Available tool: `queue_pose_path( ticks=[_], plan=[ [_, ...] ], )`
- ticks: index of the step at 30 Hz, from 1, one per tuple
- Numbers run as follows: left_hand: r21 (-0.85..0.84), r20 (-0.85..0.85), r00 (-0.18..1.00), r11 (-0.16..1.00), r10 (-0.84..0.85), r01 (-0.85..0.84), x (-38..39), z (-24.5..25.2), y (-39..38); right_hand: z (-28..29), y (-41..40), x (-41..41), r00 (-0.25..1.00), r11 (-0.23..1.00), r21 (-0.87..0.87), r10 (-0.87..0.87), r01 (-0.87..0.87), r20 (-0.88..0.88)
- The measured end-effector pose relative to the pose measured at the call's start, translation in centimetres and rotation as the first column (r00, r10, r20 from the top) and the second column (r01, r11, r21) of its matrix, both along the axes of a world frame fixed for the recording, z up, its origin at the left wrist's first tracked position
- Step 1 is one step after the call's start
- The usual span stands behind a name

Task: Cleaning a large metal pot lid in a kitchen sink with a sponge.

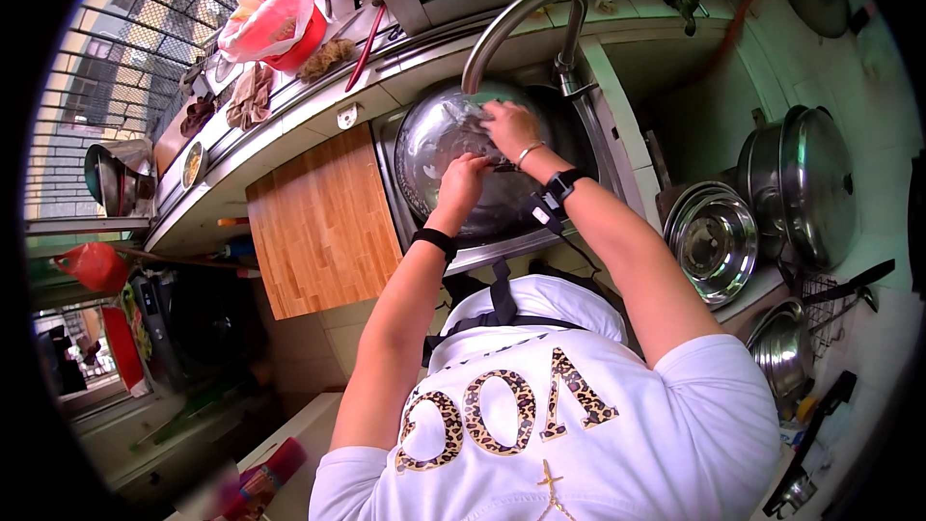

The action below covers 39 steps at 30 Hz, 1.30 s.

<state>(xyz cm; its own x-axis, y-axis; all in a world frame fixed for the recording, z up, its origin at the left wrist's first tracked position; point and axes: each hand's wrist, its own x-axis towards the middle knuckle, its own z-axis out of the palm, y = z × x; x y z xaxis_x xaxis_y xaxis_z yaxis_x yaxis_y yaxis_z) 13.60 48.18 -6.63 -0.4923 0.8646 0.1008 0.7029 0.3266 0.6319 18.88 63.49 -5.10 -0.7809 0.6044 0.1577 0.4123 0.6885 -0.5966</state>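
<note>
A large domed metal lid or pan (423, 152) lies in the steel sink (602, 152), wet and shiny, with suds on it. My left hand (464, 179) rests at the near middle of the dome, its fingers by a dark handle there. Farther up, my right hand (510, 129) has bent fingers on a greyish scrubber or cloth (474, 119), pressed to the metal; its exact kind is not clear. Over the dome arches a brushed metal faucet (517, 11), its spout end just beyond my right hand. Whether my left fingers grip the handle cannot be made out.
A wooden board (325, 224) adjoins the sink on the left. Stacked steel bowls (712, 242) and a big lidded pot (814, 184) stand at the right. On the window ledge are a lined red bucket (300, 40), cloths (249, 96) and a small bowl (194, 165). A cable hangs near my right wrist.
</note>
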Motion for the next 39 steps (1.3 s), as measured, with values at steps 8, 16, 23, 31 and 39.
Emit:
queue_pose_path(
  ticks=[8,16,23,31,39],
  plan=[
    [0.005,0.047,0.999,1.0,-0.012,0.012,-0.3,0.7,-0.2,-0.2,6.6,4.6,0.957,0.903,0.409,-0.222,0.13,0.186],
    [0.013,0.058,0.998,1.0,-0.006,0.005,-0.2,0.7,-0.3,-1.5,10.7,6.4,0.932,0.874,0.471,-0.264,0.123,0.246],
    [0.031,0.054,0.999,1.0,0.0,-0.002,-0.3,0.6,-0.3,-1.6,10.4,6.5,0.94,0.877,0.463,-0.259,0.131,0.224],
    [0.02,0.064,0.998,1.0,0.008,-0.009,-0.2,0.5,-0.1,-1.2,9.7,7.0,0.936,0.878,0.462,-0.261,0.128,0.237],
    [0.016,0.074,0.997,0.999,0.028,-0.029,-0.3,0.6,-0.3,2.0,3.1,4.1,0.995,0.947,0.32,-0.044,0.013,0.09]
  ],
)
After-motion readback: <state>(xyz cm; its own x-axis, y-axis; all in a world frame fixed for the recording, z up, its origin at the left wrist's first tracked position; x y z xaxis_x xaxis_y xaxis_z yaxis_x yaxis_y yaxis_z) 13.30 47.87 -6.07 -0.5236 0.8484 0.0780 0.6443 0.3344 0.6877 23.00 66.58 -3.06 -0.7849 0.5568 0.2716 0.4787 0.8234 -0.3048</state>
